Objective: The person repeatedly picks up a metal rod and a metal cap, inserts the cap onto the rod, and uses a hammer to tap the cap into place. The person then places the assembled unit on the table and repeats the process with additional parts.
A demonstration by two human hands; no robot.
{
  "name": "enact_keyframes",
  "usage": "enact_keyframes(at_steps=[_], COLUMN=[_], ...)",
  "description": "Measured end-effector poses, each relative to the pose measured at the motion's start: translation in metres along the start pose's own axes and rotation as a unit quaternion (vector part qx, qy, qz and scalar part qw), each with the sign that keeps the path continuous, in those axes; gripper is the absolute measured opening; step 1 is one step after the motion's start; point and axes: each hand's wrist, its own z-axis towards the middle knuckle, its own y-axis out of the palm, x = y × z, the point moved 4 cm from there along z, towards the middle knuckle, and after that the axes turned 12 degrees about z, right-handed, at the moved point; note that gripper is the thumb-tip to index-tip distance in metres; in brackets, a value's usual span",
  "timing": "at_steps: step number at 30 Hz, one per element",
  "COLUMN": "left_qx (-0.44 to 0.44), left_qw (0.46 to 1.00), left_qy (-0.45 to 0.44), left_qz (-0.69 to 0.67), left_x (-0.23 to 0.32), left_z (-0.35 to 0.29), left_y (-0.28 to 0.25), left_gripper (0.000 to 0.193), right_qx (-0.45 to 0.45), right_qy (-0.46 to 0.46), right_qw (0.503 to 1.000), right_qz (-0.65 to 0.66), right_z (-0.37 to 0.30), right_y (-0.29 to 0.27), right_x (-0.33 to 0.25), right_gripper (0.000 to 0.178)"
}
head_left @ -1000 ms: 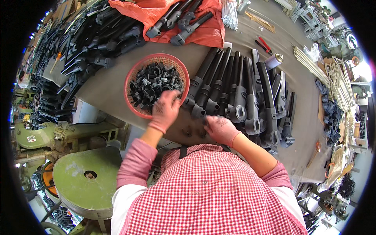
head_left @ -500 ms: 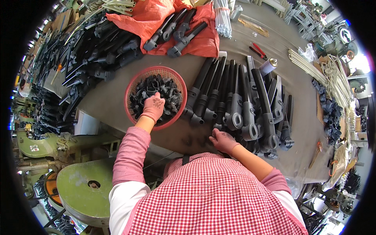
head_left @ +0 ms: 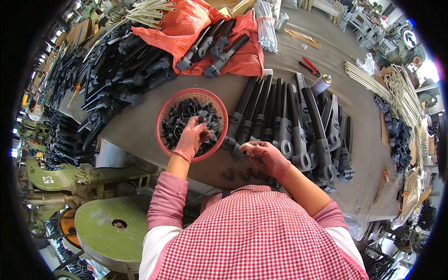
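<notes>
red basket [head_left: 164,112], black parts [head_left: 186,116], pink-gloved hands [head_left: 192,136]

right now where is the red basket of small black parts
In the head view the red basket sits left of centre on the grey table, beside the row of black tubes; the left hand reaches into it.

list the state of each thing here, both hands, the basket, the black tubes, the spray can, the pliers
left hand: gloved, reaching into the basket, fingers on the small black parts
right hand: gloved, fingers pinched at the near end of a tube; what they hold is too small to tell
red basket: upright, filled with small black parts
black tubes: lying flat, side by side
spray can: lying on its side
red-handled pliers: lying flat, untouched
</notes>
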Motion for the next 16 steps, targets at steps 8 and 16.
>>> enact_keyframes(at_steps=[8, 16], left_qx=[-0.063, -0.116], left_qw=[0.995, 0.972], left_qy=[0.070, 0.143], left_qz=[-0.018, 0.149], left_x=[0.045, 0.022], left_z=[-0.078, -0.072], left_y=[0.090, 0.087], left_gripper=[0.016, 0.023], right_qx=[0.035, -0.022], right_qy=[-0.238, -0.212], right_qw=[0.968, 0.958], right_qz=[-0.077, -0.193], right_z=[0.001, 0.000], right_y=[0.049, 0.035], right_x=[-0.038, -0.041], right_gripper=[0.021, 0.025])
